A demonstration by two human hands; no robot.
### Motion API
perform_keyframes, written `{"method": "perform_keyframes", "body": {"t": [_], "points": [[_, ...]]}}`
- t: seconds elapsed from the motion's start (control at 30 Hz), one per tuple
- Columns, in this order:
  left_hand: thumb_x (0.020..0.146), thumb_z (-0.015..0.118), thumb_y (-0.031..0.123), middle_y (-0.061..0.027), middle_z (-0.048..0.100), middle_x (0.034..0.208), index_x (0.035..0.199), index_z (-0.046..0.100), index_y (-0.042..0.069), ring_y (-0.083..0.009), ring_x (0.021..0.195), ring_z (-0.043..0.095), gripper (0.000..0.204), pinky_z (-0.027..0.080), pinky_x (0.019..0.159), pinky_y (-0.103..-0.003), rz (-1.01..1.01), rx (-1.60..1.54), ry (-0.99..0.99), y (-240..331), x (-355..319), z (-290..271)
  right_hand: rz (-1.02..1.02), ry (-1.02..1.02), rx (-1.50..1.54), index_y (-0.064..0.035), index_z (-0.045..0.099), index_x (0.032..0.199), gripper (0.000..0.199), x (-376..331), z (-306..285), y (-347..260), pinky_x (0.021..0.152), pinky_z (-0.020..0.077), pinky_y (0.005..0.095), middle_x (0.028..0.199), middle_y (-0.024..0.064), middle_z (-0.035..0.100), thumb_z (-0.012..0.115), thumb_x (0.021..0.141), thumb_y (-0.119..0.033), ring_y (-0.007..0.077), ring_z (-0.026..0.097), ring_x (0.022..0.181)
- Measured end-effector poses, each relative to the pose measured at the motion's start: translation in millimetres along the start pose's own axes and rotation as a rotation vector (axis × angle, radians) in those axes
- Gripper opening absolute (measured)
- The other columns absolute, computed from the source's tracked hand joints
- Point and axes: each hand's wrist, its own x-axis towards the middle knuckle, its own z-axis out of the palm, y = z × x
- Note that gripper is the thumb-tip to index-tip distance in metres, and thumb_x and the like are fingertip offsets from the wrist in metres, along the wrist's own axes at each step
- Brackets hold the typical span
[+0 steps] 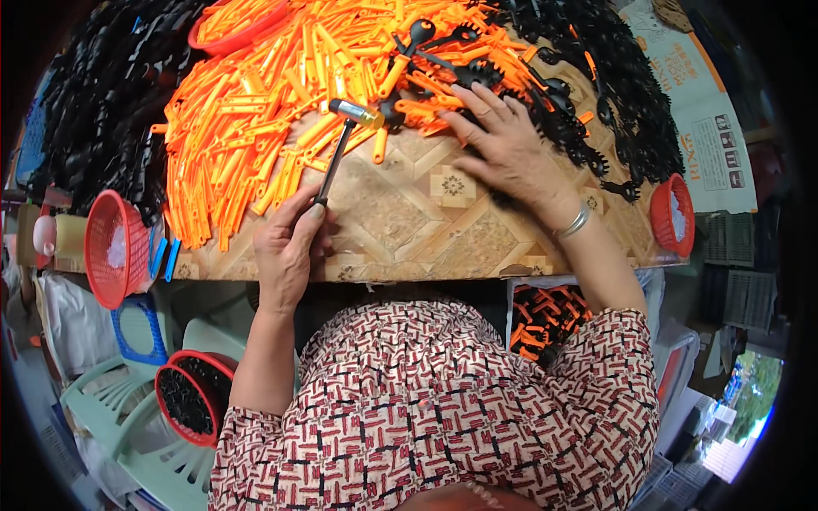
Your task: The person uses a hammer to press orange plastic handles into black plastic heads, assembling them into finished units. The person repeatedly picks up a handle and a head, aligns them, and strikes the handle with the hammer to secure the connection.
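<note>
My left hand (292,240) is closed around the black handle of a small mallet (341,153). The mallet points away from me, and its head has a grey end and a yellow end. My right hand (503,157) lies palm down with fingers spread, its fingertips at several orange plastic handles (430,106). Black toothed spoon-like pieces (558,123) lie beside and beyond those fingers. Left of the mallet spreads a large heap of loose orange handles (247,128). Some black spoon-shaped pieces (422,34) rest on the heap's right side.
Black pieces pile up at the table's left (106,102) and right (630,94). Red baskets stand at the left edge (109,255) and right edge (669,217). Below the table, a container holds orange-and-black pieces (550,319). A green chair (98,400) stands lower left.
</note>
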Motion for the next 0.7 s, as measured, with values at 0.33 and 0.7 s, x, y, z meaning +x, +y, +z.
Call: {"method": "perform_keyframes", "body": {"t": [0.33, 0.7], "points": [[0.102, 0.060, 0.015, -0.0114, 0.070, 0.098, 0.137, 0.056, 0.000, -0.0098, 0.069, 0.060, 0.039, 0.047, 0.059, -0.020, 0.139, -0.217, 0.038, -14, 6, -8, -0.153, 0.269, 0.066, -0.0160, 0.074, 0.096, 0.017, 25, -6, 51, 0.112, 0.0328, 0.0423, 0.146, 0.0003, 0.053, 0.076, 0.081, -0.024, 0.0240, 0.047, 0.136], [0.097, 0.068, 0.015, 0.0016, 0.055, 0.078, 0.127, 0.061, 0.002, -0.0054, 0.061, 0.052, 0.034, 0.041, 0.053, -0.021, 0.150, -0.213, 0.100, -8, 6, -3, -0.176, 0.091, -0.051, -0.0137, 0.068, 0.104, 0.038, 123, 34, 27, 0.106, 0.0388, 0.0476, 0.138, 0.0070, 0.056, 0.077, 0.067, -0.019, 0.0287, 0.045, 0.135]]}}
